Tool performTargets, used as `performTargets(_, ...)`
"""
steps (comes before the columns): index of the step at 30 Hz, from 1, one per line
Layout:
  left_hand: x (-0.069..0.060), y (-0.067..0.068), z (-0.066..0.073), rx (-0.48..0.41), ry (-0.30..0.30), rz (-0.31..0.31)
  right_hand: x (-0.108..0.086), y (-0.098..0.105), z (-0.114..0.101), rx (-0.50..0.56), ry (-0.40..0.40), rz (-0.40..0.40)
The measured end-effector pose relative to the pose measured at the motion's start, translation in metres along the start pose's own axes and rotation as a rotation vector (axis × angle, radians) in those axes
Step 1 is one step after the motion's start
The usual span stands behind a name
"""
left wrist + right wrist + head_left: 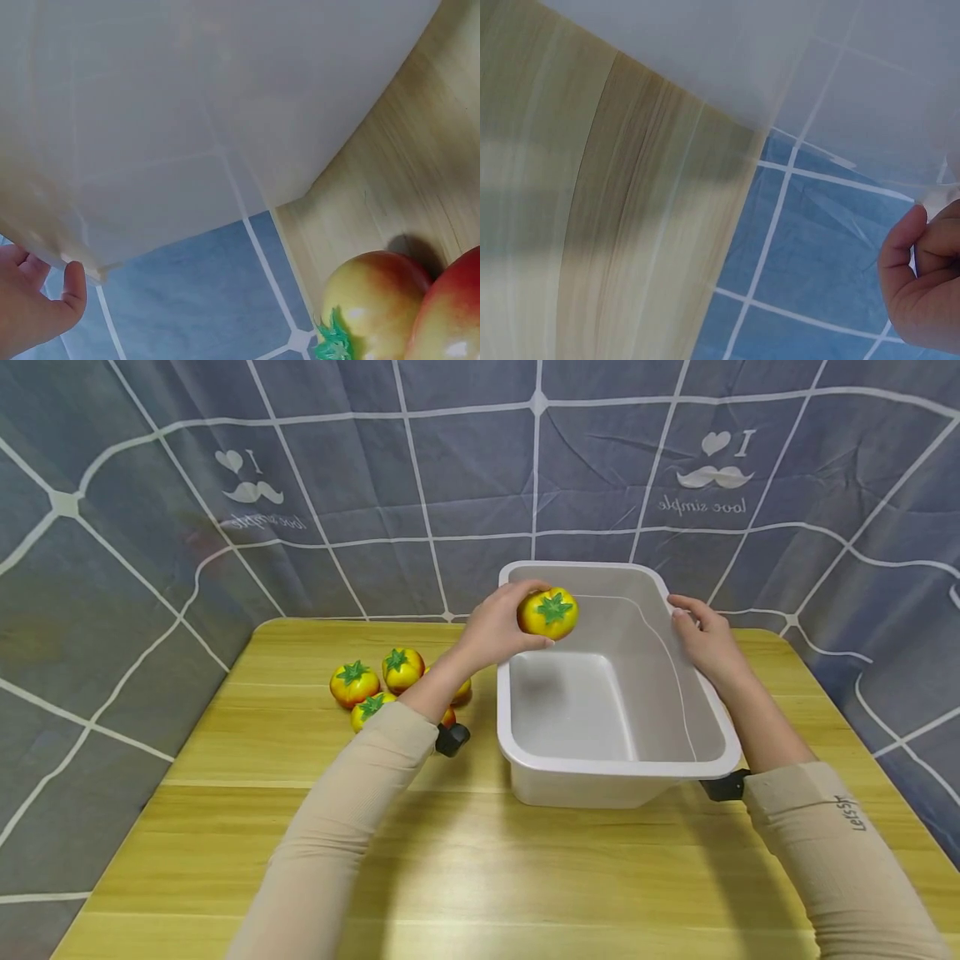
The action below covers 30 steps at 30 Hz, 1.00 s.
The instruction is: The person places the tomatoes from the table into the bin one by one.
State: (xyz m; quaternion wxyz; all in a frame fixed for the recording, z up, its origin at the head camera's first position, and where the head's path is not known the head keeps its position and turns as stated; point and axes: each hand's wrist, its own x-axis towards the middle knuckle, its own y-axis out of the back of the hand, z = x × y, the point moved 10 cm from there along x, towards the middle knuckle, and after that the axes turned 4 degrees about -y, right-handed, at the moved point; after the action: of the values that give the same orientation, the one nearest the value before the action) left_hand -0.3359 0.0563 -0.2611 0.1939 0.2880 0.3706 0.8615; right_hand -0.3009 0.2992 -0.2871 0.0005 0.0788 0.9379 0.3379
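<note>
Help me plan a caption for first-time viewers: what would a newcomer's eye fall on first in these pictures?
Probably the bright yellow fruit with a green leafy top, held in the left hand over the left side of the big pale bin, whose right rim the right hand grips. Next, similar fruits clustered on the table left of the bin, and the reversed lettering on the blue-grey curtain behind.

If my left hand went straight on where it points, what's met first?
Your left hand, holding the yellow fruit, would probably meet the tub's far wall or, above the rim, the curtain; depth is unclear.
</note>
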Motion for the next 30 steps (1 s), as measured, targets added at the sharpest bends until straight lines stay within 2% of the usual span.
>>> performTargets(11, -0.0016, -0.0049, -0.0047, -0.065, 0.022, -0.004, -0.0007, 0.0005, 0.0008, 0.002, 0.002, -0.010)
performTargets(17, -0.0020, -0.0051, -0.0019, -0.033, 0.021, -0.025, -0.0008, 0.0004, 0.0020, 0.006, -0.002, -0.004)
performTargets(23, -0.0033, -0.0061, -0.0033, 0.002, 0.056, -0.045, -0.0015, -0.0004, 0.0032, 0.022, -0.018, -0.012)
performTargets(27, -0.0043, -0.0051, -0.0053, -0.055, 0.057, -0.029, -0.0017, -0.0015, 0.0041, 0.031, -0.030, -0.021)
performTargets(30, -0.0055, -0.0029, -0.0065, -0.134, 0.030, 0.001, -0.0018, -0.0019, 0.0041, 0.029, -0.027, -0.021)
